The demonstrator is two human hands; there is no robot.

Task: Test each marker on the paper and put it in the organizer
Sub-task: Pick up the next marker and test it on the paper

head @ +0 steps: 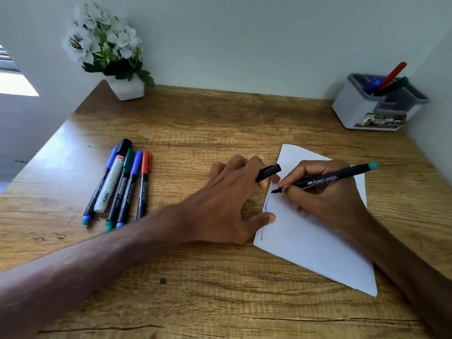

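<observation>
My right hand (327,201) grips an uncapped black marker (325,179) with a teal end, its tip just above the left edge of the white paper (315,243). The paper carries a black scribble and a blue scribble along that edge. My left hand (234,199) holds the marker's black cap (268,172) between its fingers while its thumb presses the paper's left edge. Several capped markers (119,184) lie side by side on the desk at the left. The grey and white organizer (376,104) stands at the back right with three markers in it.
A white pot of white flowers (110,50) stands at the back left of the wooden desk (195,277). Walls close the desk at the back and on the right. The desk's left edge runs diagonally past the row of markers.
</observation>
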